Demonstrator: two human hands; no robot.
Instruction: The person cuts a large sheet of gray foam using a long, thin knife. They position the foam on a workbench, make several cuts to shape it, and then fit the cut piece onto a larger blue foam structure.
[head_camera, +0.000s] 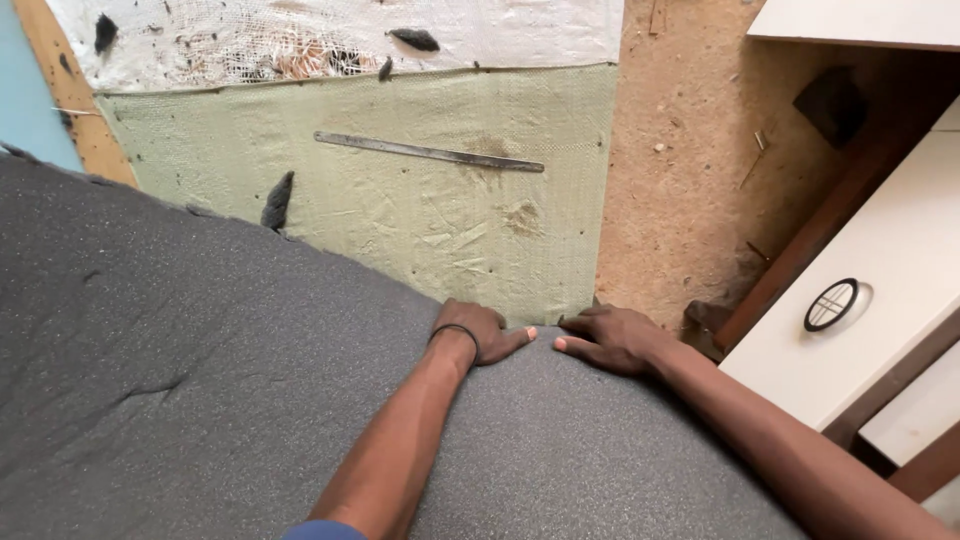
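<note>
A large dark grey foam sheet (190, 380) fills the lower left and middle of the head view, bulging upward. My left hand (478, 330), with a black band at the wrist, grips its far edge with curled fingers. My right hand (608, 340) holds the same edge right beside it, thumbs nearly touching. Beyond the edge lies a pale green woven fabric (400, 210) stretched flat, with a long metal ruler (430, 152) lying on it.
White mesh fabric (320, 35) with dark scraps lies at the top. A sawdust-covered chipboard surface (690, 170) runs to the right. A white panel (880, 290) with a round black-rimmed vent fitting (831, 305) stands at the right edge. A wooden strip (70, 90) borders the left.
</note>
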